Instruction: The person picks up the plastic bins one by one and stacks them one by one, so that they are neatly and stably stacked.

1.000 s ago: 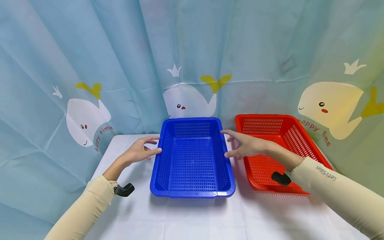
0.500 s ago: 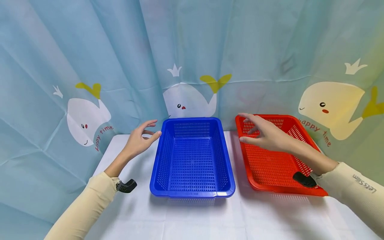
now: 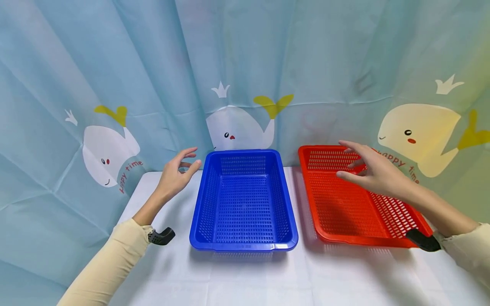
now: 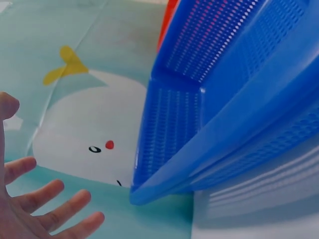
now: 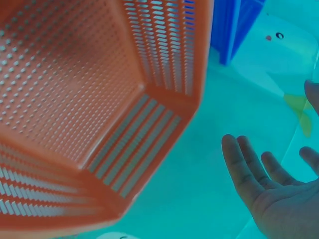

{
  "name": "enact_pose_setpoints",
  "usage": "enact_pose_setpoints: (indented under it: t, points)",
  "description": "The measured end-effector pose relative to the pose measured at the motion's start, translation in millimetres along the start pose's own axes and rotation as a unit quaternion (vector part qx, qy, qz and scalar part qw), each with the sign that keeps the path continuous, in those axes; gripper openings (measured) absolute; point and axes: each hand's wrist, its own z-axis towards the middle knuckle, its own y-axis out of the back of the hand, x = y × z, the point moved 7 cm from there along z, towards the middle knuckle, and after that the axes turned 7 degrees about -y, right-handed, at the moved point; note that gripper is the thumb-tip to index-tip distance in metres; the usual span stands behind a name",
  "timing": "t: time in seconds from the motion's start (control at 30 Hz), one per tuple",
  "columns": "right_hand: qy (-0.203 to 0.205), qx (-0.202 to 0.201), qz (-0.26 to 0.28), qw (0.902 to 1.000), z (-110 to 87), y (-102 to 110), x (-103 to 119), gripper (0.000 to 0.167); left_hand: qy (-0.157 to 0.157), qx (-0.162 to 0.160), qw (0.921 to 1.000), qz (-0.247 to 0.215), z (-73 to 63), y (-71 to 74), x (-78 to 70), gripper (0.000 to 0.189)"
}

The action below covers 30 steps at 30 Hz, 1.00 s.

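Observation:
A blue plastic basket [image 3: 245,246] with perforated walls stands in the middle of the white table, and nothing lies inside it. To its right is a similar red basket [image 3: 344,240], also holding nothing. My left hand [image 3: 175,176] hovers just left of the blue basket's far left corner, fingers spread and apart from the rim. Over the red basket's right side hangs my right hand [image 3: 377,172], its fingers loosely bent around nothing. Both wrist views show spread fingers clear of the baskets: the left hand [image 4: 37,209] by the blue one, the right hand [image 5: 279,194] by the red one.
A pale blue curtain [image 3: 160,76] printed with whales hangs right behind the table and along its left side. White tabletop [image 3: 245,280] stretches in front of both baskets. Each wrist carries a small black device [image 3: 161,236].
My right hand has moved right, from the blue basket's right rim to above the red basket. My left hand has risen slightly away from the blue basket's left rim. Both baskets stay put.

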Motion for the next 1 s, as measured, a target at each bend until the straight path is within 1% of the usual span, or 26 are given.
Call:
enact_pose_setpoints:
  t: [0.13,0.27,0.4,0.5,0.63,0.77,0.9,1.0]
  points:
    - [-0.01,-0.011,-0.016,0.9998,-10.5,9.0,-13.4,0.087,0.001,0.004,1.0,0.001,1.5,-3.4,-2.9,0.054]
    - [-0.009,-0.028,-0.03,0.9991,-17.2,19.7,-24.6,0.088,0.005,0.008,0.9999,0.003,7.8,-7.1,-10.4,0.055]
    - [-0.008,-0.032,-0.032,0.9989,-20.0,27.1,-33.1,0.088,-0.004,0.008,1.0,-0.004,18.8,-12.5,-24.4,0.055]
    - [-0.017,-0.027,-0.027,0.9991,-20.6,31.4,-41.1,0.088,-0.015,0.007,0.9996,-0.021,27.5,-21.2,-36.5,0.053]
    - [-0.043,-0.019,-0.02,0.9987,-20.7,38.5,-52.9,0.087,-0.02,0.014,0.9983,-0.053,38.6,-39.5,-51.4,0.051]
    - [-0.052,-0.013,-0.021,0.9983,-18.6,47.1,-61.5,0.086,-0.019,0.025,0.9952,-0.093,50.2,-62.6,-63.8,0.049]
    - [-0.057,0.001,-0.023,0.9981,-14.4,55.7,-68.1,0.085,-0.014,0.035,0.9893,-0.141,62.3,-88.3,-76.0,0.048]
    - [-0.07,0.012,-0.021,0.9972,-12.5,60.5,-73.8,0.083,0.006,0.042,0.9831,-0.178,69.6,-110.3,-86.0,0.049]
